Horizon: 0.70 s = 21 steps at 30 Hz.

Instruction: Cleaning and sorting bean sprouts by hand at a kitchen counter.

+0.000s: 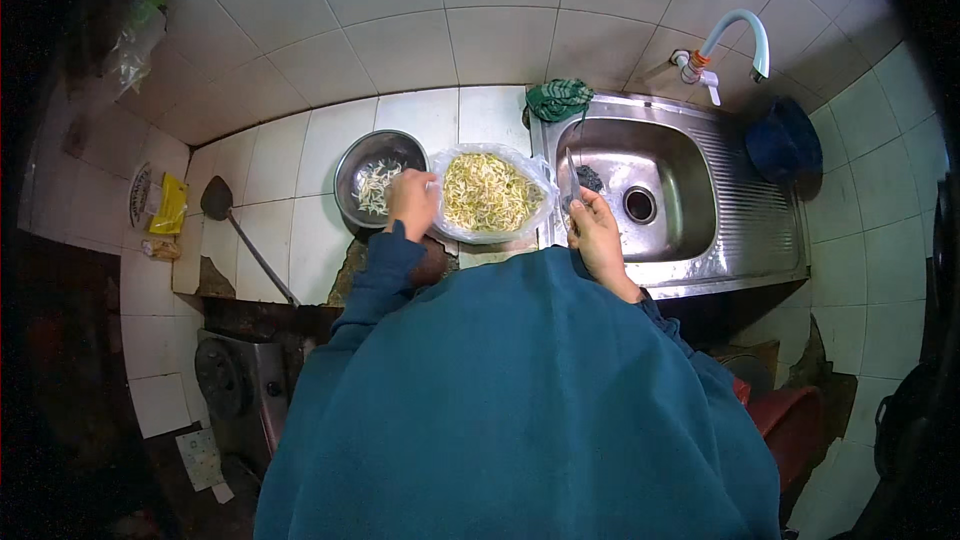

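My right hand (597, 231) grips a knife (574, 178) by its lower end, with the blade pointing up and away over the sink's left rim. My left hand (413, 199) hovers at the right side of a metal bowl (346, 191), its fingers bent towards the bag. Whether anything is between those fingers is hidden. Pale bean sprouts (373, 187) lie inside the bowl. Between my hands stands an opened clear plastic bag (486, 237), filled with yellow-green bean sprouts (491, 193).
A steel sink (679, 240) with a dark scouring pad (589, 178) adjoins the white-tiled counter (315, 131). Green netting (559, 99) sits at its corner, below a faucet (739, 19). A blue bucket (784, 141) stands right. Leftward lie a wok spatula (251, 240) and a yellow packet (169, 204).
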Each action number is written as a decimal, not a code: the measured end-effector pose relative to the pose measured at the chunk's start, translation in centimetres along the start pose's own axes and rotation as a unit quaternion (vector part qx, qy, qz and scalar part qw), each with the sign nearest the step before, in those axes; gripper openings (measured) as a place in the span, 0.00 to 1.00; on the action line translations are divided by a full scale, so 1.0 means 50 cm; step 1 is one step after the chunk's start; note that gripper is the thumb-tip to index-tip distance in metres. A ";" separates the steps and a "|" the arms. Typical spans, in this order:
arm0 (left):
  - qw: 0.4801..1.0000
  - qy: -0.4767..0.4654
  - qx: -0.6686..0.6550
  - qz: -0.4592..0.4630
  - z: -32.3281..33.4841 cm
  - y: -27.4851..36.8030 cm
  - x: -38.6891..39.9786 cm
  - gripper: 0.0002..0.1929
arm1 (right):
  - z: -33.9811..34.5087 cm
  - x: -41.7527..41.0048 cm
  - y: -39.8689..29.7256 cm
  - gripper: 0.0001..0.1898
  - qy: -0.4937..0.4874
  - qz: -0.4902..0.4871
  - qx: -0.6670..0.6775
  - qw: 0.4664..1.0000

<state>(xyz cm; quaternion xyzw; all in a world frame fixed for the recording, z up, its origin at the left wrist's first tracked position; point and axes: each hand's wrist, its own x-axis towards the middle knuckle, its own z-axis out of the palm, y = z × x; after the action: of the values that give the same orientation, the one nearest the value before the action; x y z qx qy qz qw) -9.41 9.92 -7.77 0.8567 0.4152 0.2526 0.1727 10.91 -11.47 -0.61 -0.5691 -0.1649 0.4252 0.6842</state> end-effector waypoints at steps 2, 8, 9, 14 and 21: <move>0.997 -0.051 0.053 0.005 0.014 0.071 0.001 0.06 | -0.003 0.000 -0.002 0.14 0.004 0.004 0.005 1.000; 0.976 -0.143 0.161 0.030 0.054 0.082 0.008 0.06 | -0.009 -0.003 0.001 0.14 0.003 0.007 0.023 1.000; 0.976 -0.149 0.159 0.028 0.055 0.080 0.011 0.05 | -0.012 -0.002 0.002 0.14 0.002 0.007 0.022 1.000; 0.993 -0.108 0.047 0.005 0.044 0.075 0.016 0.07 | -0.010 -0.004 0.000 0.19 -0.018 0.026 0.007 0.999; 0.993 -0.071 -0.084 -0.046 0.009 0.112 0.022 0.08 | 0.000 -0.004 0.009 0.20 -0.073 0.002 -0.013 0.997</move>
<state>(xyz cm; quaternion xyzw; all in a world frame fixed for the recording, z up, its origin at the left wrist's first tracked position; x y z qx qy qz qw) -5.04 7.42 -4.99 0.8348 0.4183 0.2167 0.2848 10.61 -11.60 -0.98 -0.5461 -0.2189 0.4644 0.6620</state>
